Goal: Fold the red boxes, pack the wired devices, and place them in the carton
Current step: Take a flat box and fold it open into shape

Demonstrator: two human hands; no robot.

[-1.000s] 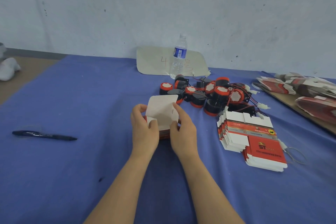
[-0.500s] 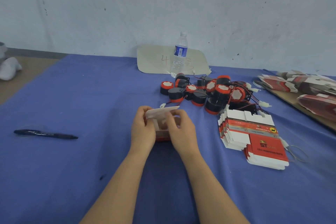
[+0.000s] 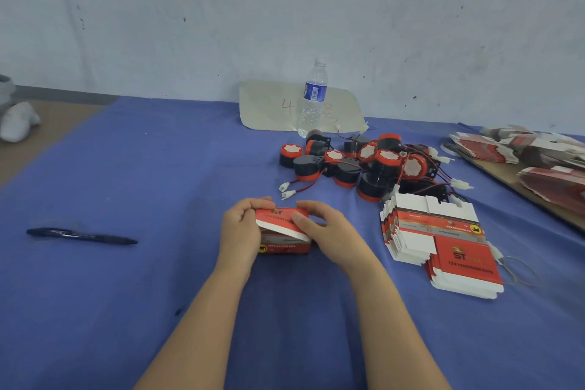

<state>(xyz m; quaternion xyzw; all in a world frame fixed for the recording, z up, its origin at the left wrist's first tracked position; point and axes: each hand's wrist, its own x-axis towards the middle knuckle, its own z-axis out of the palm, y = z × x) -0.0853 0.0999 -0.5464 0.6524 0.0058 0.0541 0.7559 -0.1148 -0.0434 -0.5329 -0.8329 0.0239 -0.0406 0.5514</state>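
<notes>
A small red box [image 3: 282, 233] stands on the blue cloth in the middle, its red lid folded nearly down over the top. My left hand [image 3: 240, 228] grips its left end, fingers curled over the lid's edge. My right hand [image 3: 323, 228] holds the right end, thumb pressing on the lid. Behind, a heap of black-and-red round wired devices [image 3: 364, 165] lies with white plugs trailing. A stack of flat unfolded red boxes [image 3: 443, 241] lies to the right. What the box contains is hidden. No carton is in view.
A clear water bottle [image 3: 312, 98] stands at the back on a pale card [image 3: 272, 104]. A dark pen [image 3: 80, 236] lies at the left. More flat red boxes [image 3: 538, 158] pile on a brown board at the far right. A rubber band [image 3: 519, 269] lies beside the stack.
The white lid flap that stood upright a second ago has been folded forward and down over the box, red face now up. Both hands stayed on the box's ends.
</notes>
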